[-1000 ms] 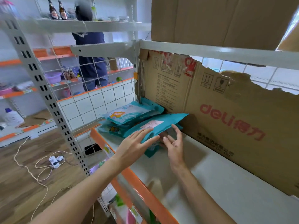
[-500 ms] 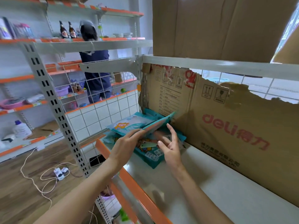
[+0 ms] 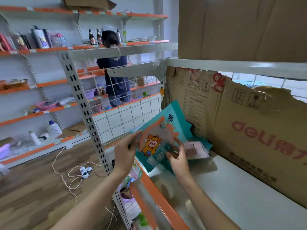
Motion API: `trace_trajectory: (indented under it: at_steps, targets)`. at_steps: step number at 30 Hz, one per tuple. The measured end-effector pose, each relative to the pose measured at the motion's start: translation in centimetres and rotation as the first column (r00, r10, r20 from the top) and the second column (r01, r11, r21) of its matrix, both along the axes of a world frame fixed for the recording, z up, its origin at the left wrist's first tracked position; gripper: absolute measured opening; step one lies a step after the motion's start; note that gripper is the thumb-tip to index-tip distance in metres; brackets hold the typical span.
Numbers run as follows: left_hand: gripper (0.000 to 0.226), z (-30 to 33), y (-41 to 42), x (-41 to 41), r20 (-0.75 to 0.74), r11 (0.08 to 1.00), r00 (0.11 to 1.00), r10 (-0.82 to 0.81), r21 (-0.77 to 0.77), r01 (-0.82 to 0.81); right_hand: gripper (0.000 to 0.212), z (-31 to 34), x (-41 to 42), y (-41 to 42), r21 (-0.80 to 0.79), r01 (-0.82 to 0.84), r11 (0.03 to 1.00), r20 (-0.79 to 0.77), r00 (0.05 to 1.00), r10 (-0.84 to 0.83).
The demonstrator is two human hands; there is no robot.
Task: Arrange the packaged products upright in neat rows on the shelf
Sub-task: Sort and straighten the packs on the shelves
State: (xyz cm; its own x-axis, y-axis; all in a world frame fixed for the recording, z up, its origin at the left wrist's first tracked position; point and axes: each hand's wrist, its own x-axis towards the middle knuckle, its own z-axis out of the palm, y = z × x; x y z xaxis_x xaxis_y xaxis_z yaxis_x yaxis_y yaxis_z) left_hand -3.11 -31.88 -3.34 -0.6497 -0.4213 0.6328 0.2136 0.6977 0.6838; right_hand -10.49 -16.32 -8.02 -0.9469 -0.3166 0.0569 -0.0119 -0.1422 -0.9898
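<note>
Left hand (image 3: 125,156) and right hand (image 3: 178,161) pinching opposite edges of a teal packet (image 3: 162,135). Tilted up off the shelf (image 3: 232,193), against the cardboard box (image 3: 259,135).

Shop aisle. Landmark: perforated grey upright (image 3: 83,103). Left of it: white wall shelves with orange edge strips (image 3: 38,113), several tiers, holding bottles and tubs. Below and left: wood-plank floor (image 3: 29,193), white power strip (image 3: 85,170) with a pale cord looping off it. Right of it: wire grid panel (image 3: 126,112), then torn cardboard sheet (image 3: 249,130) printed "deli" standing as backing. Above right: cardboard box (image 3: 240,27). Behind the grid: person in dark top (image 3: 114,77) facing away. Even, soft light.
</note>
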Motion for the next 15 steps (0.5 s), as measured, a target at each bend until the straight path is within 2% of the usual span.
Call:
trace_trajectory:
  at_steps: [3,6,8,10,15]
  targets:
    - [0.039,-0.7,-0.2,0.8,0.035,0.982,0.999,0.02,0.189,-0.026,0.061,-0.9,0.1,-0.6,0.077,0.018,0.997,0.016,1.0,-0.019]
    - [0.032,-1.2,-0.2,1.2,0.029,0.904,0.998,0.055,0.423,-0.062,0.059,-1.5,0.7,-0.9,0.097,0.004,0.995,0.067,0.998,-0.011]
    - [0.031,-1.3,0.0,1.4,0.001,0.849,0.998,0.062,0.526,-0.053,0.054,-1.7,0.9,-1.0,0.105,-0.013,0.994,0.087,0.996,0.003]
    - [0.031,-1.1,0.2,1.7,-0.022,0.814,0.998,0.065,0.58,-0.04,0.051,-1.9,0.9,-1.1,0.106,-0.021,0.994,0.095,0.995,0.011]
    - [0.034,-0.8,0.8,2.2,-0.034,0.797,0.998,0.05,0.603,-0.02,0.048,-1.7,1.0,-0.9,0.059,-0.064,0.996,0.127,0.99,0.056]
